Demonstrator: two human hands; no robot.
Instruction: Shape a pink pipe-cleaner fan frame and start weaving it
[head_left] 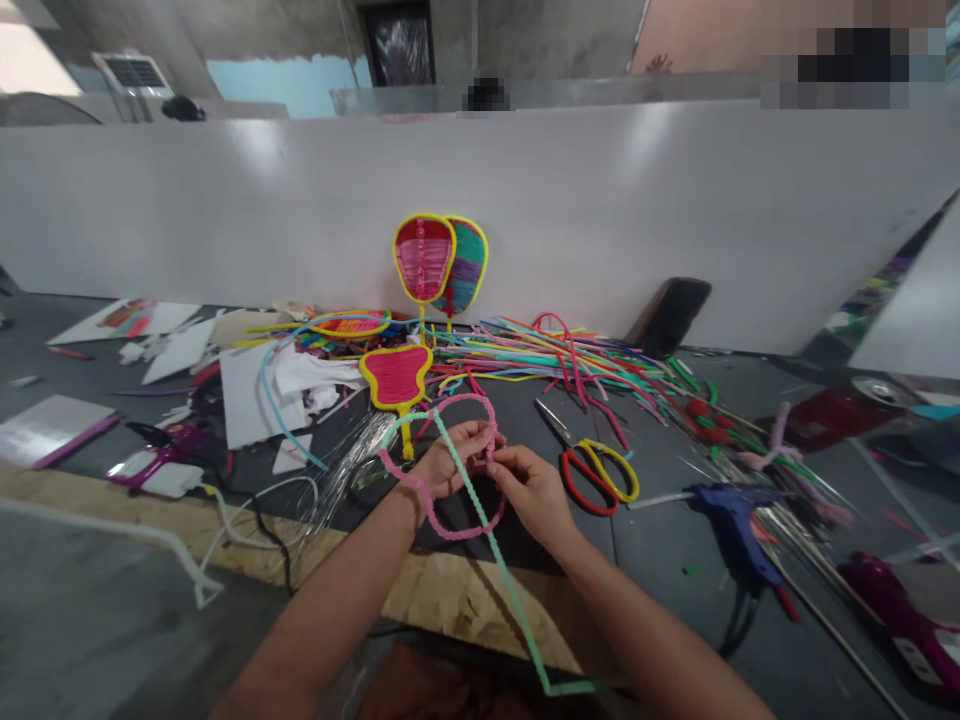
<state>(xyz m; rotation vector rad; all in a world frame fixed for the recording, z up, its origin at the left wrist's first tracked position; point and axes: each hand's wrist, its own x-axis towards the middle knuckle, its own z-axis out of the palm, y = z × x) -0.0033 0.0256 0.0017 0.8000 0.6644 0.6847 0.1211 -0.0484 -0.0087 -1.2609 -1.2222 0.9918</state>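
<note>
- The pink loop (450, 535) is at the lower centre of the frame, raised between both hands, with a green strip (507, 582) crossing it.
- The right hand (534, 490) pinches the pink loop's right edge between thumb and forefinger.
- The left hand (453, 462) curls toward that edge; its exact grip is hidden.
- Step in hand, probably: shaping or fastening that edge.
- The next move seems to call for a steady left hand and small fingertip turns.
</note>
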